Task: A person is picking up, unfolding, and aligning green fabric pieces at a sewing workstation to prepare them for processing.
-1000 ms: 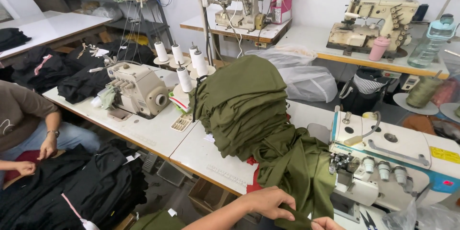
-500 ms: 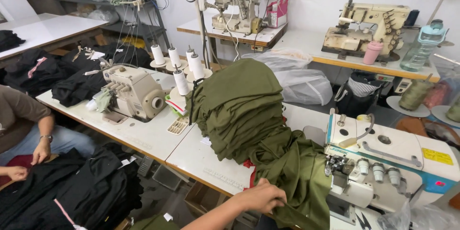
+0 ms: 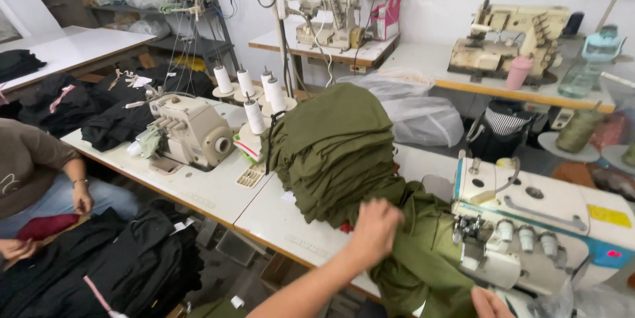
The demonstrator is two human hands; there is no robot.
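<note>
A tall pile of folded olive-green fabric (image 3: 334,149) rests on the white table (image 3: 278,222), and one loose green piece (image 3: 426,262) hangs down from it beside a white overlock sewing machine (image 3: 536,222). My left hand (image 3: 376,228) reaches in from the bottom and is closed on the green cloth at the foot of the pile. Only part of my right hand (image 3: 489,301) shows at the bottom edge, against the hanging green piece below the machine; its fingers are hidden.
A second cream sewing machine (image 3: 188,133) with white thread cones (image 3: 254,116) stands to the left. A seated person (image 3: 36,166) works on black garments (image 3: 99,265) at lower left. More machines (image 3: 509,33) and plastic bags (image 3: 420,116) lie behind.
My left hand has moved up from the bottom edge onto the base of the green pile. The view has shifted slightly closer.
</note>
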